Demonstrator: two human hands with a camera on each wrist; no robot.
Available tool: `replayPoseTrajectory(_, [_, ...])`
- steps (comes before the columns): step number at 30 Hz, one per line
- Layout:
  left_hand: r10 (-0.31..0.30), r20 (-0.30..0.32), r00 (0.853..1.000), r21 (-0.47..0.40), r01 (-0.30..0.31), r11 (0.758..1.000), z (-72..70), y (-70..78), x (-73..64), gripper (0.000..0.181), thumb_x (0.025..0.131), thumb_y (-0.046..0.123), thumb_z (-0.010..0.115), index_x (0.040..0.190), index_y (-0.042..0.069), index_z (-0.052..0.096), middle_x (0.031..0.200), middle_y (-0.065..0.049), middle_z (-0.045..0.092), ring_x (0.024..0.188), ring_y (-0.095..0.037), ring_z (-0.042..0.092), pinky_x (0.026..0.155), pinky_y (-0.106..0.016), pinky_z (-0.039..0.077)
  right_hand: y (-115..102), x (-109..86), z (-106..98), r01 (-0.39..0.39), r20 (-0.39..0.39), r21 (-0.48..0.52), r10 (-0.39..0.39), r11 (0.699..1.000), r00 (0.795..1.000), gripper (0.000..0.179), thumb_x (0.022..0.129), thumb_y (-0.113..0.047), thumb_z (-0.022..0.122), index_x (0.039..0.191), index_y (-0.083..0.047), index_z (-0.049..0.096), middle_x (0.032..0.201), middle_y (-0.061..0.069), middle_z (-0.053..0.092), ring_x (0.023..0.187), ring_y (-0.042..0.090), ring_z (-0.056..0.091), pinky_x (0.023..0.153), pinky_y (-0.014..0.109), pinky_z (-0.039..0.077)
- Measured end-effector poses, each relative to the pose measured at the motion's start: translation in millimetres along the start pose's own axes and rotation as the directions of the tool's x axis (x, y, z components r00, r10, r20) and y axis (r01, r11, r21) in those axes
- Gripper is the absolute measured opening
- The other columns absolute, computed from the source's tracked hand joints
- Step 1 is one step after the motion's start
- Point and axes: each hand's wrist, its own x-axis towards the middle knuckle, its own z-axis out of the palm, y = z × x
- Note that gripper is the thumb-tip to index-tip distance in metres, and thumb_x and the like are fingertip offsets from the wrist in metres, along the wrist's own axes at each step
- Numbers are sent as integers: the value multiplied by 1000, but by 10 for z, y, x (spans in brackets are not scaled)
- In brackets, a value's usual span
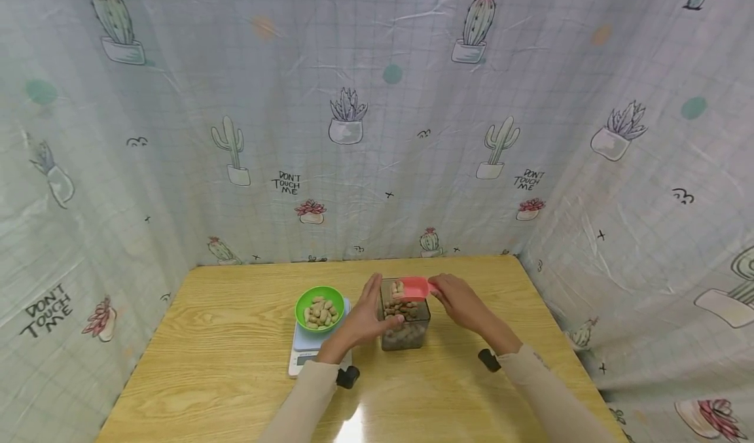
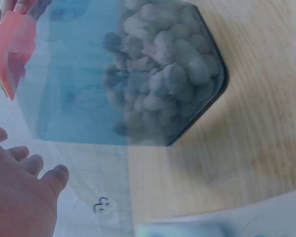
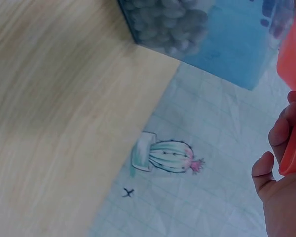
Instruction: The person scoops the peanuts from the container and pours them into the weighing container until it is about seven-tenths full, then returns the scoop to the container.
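Observation:
My right hand (image 1: 462, 300) grips the handle of a red scoop (image 1: 415, 288) above the mouth of a clear, smoky square container (image 1: 405, 336). A few peanuts (image 1: 397, 290) lie at the scoop's front end. Through the container's walls, a pile of peanuts (image 2: 163, 69) shows in its lower part. My left hand (image 1: 360, 322) is at the container's left side, thumb and fingers spread and holding nothing; in the left wrist view a gap shows between its fingertips (image 2: 61, 173) and the wall. In the right wrist view, curled fingers wrap the scoop's handle (image 3: 295, 145).
Left of the container, a green bowl (image 1: 299, 312) of peanuts sits on a white kitchen scale (image 1: 297, 363) with a small display. The wooden table (image 1: 235, 351) ends at a cactus-print curtain (image 1: 389, 188) behind and on both sides.

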Motion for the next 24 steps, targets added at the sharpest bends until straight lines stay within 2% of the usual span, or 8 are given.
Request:
replayPoseTrajectory(6, [37,-50,998,24,-36,999,-137,70,-37,104,86,59,66,159,30,-2,168,-1,-2,148,-39,27,106,-60,40,21,72,-107,47,-32,3,-47,999,998,17,101,-13,53,115,-7,61,99,6,66,90,22,61,79,43,50])
replayPoseTrajectory(14, [18,-98,995,5,-18,1000,-376,121,-129,102,87,51,69,159,31,1,168,1,-2,151,-38,18,109,-62,36,-47,193,-206,85,-48,-3,-85,996,995,16,101,-13,53,115,-8,60,100,6,66,91,23,62,80,42,51])
replayPoseTrajectory(19, [9,-120,993,-5,-10,1000,-545,41,-232,98,88,53,67,157,40,-2,167,5,-3,149,-40,21,106,-67,35,-152,315,-215,95,-46,-21,-96,995,994,17,102,-16,53,115,-8,61,103,7,68,95,25,64,83,43,52])
replayPoseTrajectory(24, [6,-143,990,10,-4,1000,-702,-62,-342,98,89,56,64,158,37,-3,167,2,-4,146,-43,28,105,-65,38,-269,447,-197,116,-49,-29,-117,993,992,17,101,-17,54,114,-10,60,94,2,66,86,20,63,76,39,50])
